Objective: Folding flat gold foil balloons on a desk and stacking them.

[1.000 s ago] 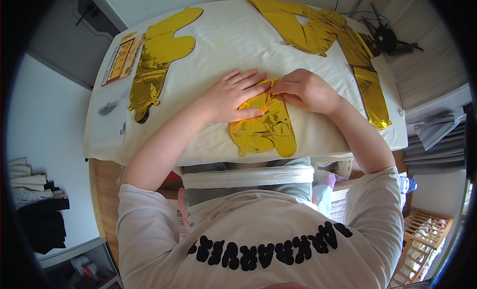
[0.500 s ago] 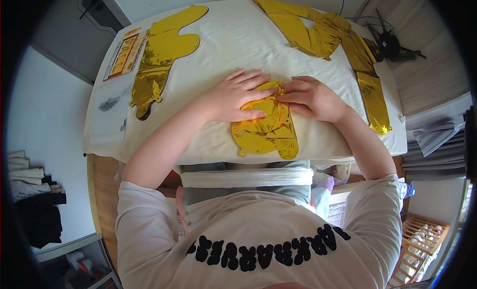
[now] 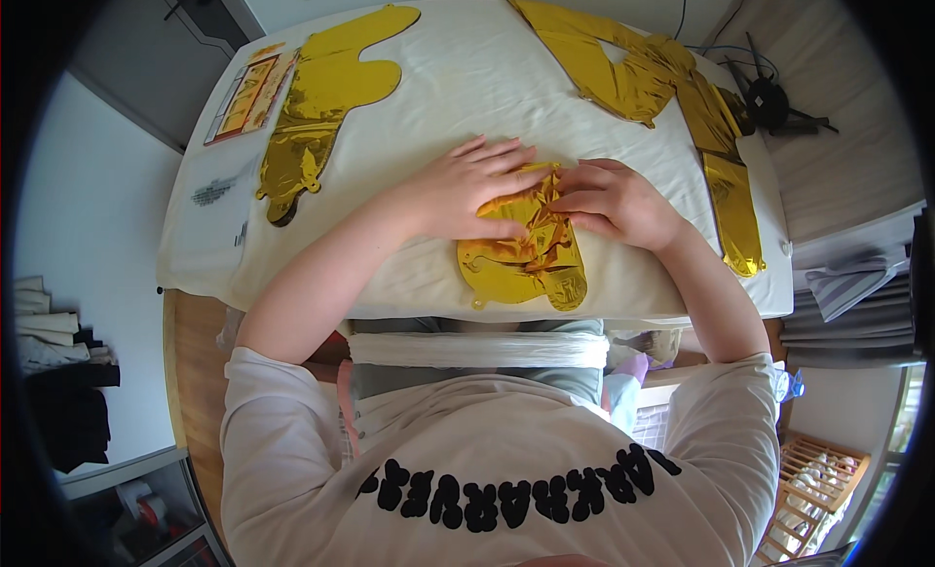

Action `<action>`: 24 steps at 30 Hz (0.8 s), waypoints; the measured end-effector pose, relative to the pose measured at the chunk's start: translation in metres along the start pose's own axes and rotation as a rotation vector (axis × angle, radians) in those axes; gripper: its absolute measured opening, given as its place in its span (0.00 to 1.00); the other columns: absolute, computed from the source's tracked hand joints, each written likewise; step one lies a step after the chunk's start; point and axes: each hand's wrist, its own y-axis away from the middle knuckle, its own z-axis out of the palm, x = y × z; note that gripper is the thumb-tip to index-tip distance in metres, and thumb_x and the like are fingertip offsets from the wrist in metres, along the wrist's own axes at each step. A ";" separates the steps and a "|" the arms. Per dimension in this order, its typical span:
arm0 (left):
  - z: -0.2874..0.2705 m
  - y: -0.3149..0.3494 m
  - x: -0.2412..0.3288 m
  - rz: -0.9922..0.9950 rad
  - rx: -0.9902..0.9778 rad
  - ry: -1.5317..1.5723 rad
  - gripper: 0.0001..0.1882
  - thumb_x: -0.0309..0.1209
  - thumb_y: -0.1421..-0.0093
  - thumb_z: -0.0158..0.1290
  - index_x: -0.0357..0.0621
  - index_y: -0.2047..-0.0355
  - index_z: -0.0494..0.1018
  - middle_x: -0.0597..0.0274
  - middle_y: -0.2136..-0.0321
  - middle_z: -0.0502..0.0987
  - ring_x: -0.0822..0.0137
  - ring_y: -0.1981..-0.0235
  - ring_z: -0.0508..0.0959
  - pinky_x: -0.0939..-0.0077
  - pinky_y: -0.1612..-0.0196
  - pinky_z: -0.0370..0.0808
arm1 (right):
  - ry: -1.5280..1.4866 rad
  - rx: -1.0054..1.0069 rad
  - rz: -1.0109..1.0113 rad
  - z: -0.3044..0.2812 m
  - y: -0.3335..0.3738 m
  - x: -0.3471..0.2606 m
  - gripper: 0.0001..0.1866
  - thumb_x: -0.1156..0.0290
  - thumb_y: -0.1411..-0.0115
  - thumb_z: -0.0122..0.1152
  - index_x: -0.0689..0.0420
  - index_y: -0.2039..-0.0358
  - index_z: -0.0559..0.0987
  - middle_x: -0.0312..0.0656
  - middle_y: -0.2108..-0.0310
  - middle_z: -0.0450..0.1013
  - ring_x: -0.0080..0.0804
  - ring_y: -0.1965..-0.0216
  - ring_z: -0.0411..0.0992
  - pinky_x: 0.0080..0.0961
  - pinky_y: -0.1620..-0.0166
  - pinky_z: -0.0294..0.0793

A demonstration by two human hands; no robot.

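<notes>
A flat, crinkled gold foil balloon (image 3: 516, 280) lies near the table's front edge, between my forearms. My left hand (image 3: 479, 189) rests flat on its upper left part, fingers spread and thumb pressed into the foil. At the balloon's upper right edge, my right hand (image 3: 616, 205) has its thumb and fingers drawn together in a pinch on the foil. The fingertips hide the exact spot they grip. Creases run through the foil between the two hands.
Another flat gold foil balloon (image 3: 336, 85) lies far left, beside a printed card (image 3: 251, 97) and a clear plastic bag (image 3: 209, 221). More gold foil balloons (image 3: 623, 75) stretch along the right side. A black fan-like object (image 3: 767, 104) stands beyond the white-covered table (image 3: 429, 109).
The foil under my hands is more crumpled near its middle and right edge. Both hands keep nearly the same places, and the whole view has shifted slightly.
</notes>
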 end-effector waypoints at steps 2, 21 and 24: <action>-0.007 -0.003 -0.004 -0.067 0.078 0.364 0.33 0.57 0.30 0.49 0.62 0.30 0.66 0.58 0.30 0.65 0.57 0.26 0.60 0.50 0.24 0.50 | -0.017 -0.003 0.002 0.000 -0.001 -0.001 0.14 0.66 0.43 0.69 0.50 0.56 0.85 0.39 0.54 0.78 0.46 0.49 0.76 0.45 0.41 0.74; 0.002 -0.039 -0.012 0.110 0.241 -0.246 0.19 0.48 0.34 0.55 0.69 0.43 0.79 0.69 0.34 0.71 0.63 0.29 0.63 0.46 0.25 0.53 | 0.054 0.035 -0.081 0.002 0.006 0.001 0.11 0.66 0.40 0.67 0.52 0.57 0.84 0.39 0.57 0.78 0.41 0.53 0.78 0.45 0.40 0.76; -0.001 -0.038 -0.006 0.101 0.254 -0.312 0.20 0.49 0.34 0.55 0.69 0.44 0.80 0.70 0.33 0.70 0.62 0.29 0.62 0.45 0.25 0.52 | 0.067 0.043 -0.085 0.003 0.007 0.001 0.11 0.66 0.40 0.67 0.52 0.57 0.84 0.39 0.57 0.78 0.41 0.53 0.78 0.45 0.40 0.76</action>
